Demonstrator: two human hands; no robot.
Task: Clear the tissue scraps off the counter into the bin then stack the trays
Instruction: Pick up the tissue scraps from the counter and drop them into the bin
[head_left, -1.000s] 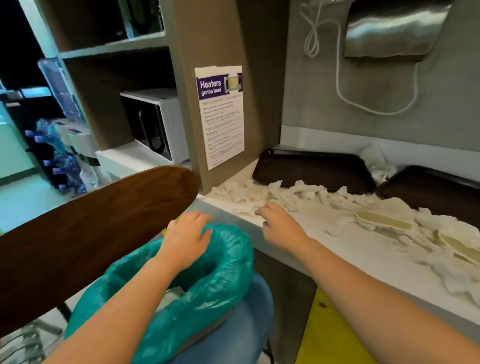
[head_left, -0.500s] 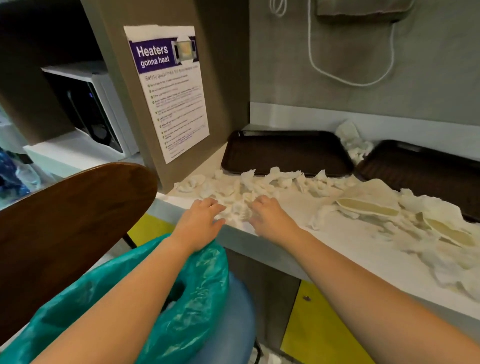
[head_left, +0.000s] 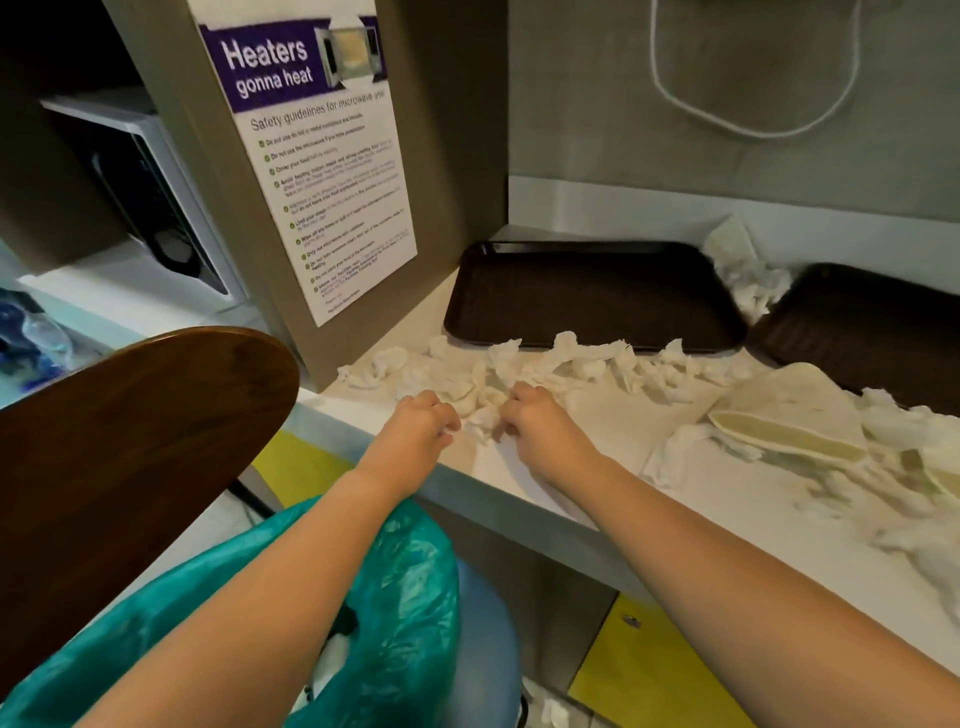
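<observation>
Both hands (head_left: 415, 431) closed in on scraps (head_left: 480, 410) | fingertips hidden

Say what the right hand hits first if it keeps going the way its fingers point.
The right hand points away along the white counter. First it would likely meet the crumpled white tissue scraps at its fingers, then the dark brown rectangular tray behind them. Depth is approximate.
</observation>
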